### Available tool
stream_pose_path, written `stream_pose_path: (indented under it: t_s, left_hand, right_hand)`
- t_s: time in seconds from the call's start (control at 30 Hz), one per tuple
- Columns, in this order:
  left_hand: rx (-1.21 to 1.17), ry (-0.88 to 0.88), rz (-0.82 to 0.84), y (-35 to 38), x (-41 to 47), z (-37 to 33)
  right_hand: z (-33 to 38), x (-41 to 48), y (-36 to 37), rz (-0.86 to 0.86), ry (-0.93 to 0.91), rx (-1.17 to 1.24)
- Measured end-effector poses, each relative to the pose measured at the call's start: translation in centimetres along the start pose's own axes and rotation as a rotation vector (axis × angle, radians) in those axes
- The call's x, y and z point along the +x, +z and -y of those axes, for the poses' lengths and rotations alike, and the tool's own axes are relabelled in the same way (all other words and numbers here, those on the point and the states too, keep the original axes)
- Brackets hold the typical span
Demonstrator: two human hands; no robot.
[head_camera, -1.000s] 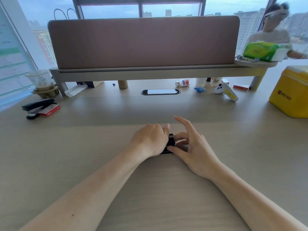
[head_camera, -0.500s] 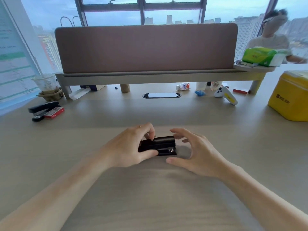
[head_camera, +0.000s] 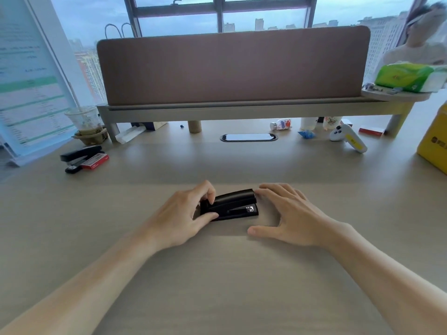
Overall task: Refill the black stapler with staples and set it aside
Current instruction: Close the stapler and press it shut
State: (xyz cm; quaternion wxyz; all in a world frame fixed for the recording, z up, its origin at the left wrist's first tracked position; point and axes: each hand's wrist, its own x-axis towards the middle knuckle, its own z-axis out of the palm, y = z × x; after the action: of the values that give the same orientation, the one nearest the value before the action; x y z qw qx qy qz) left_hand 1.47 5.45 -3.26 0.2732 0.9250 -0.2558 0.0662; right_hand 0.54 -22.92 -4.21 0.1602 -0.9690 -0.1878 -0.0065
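A pale wood-grain desk carries a closed black stapler at its middle, a second black stapler beside a red staple box far left, and a yellow bin right.

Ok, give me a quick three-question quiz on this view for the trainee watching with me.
1. True or false: the black stapler is lifted clear of the desk.
2. Which hand grips the stapler's rear end? A) left hand B) right hand C) neither
3. What lies against the second stapler at the far left of the desk?

Key:
1. False; it rests on the desk.
2. A; thumb in front, fingers over the top. The right hand only touches the front tip with its fingertips.
3. A red staple box.
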Motion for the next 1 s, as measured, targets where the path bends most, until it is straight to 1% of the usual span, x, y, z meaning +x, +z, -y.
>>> stream_pose_path:
  t_s: [0.1,0.2,0.3,0.43,0.67,1.0]
  left_hand:
    - [-0.004,-0.014,-0.070,0.1,0.2,0.7]
    - [-0.019,-0.079,-0.177,0.2,1.8,1.4]
    - [-0.029,-0.163,-0.287,0.4,4.9,2.6]
    - [0.008,-0.245,-0.357,1.1,9.9,4.3]
    - [0.118,-0.295,-0.344,2.3,17.0,5.6]
    - [0.184,-0.280,-0.298,3.9,19.5,5.0]
  right_hand:
    - [-0.4,0.5,0.3,0.007,0.015,-0.029]
    - [-0.4,1.1,0.1,0.033,0.023,-0.052]
    - [-0.7,2.2,0.1,0.038,0.027,-0.049]
    - [-1.4,4.0,0.4,0.027,0.029,-0.043]
    - [-2.0,5.1,1.0,-0.013,0.017,-0.059]
    - [-1.9,5.1,0.9,-0.027,0.014,-0.066]
